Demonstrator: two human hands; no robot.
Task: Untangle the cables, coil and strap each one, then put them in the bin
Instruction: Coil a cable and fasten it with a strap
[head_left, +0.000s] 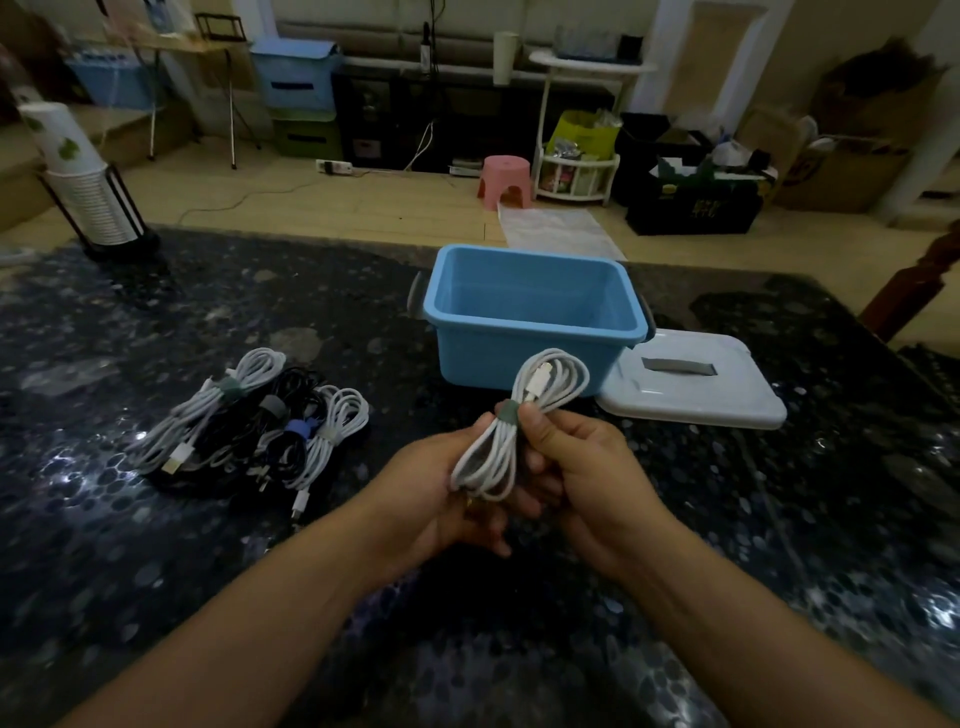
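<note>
I hold a coiled white cable (551, 383) above the dark table, just in front of the blue bin (535, 270). A grey strap (507, 410) wraps its middle. My left hand (441, 488) grips the lower loops and my right hand (582, 467) pinches the coil at the strap. The bin stands with nothing visible inside it. To the left on the table lies a pile of strapped cables (254, 421), white and black, with grey and blue straps.
The bin's white lid (696, 384) lies flat on the table right of the bin. A stack of paper cups in a black holder (98, 197) stands at the table's far left. A wooden chair post (914, 291) rises at the right edge.
</note>
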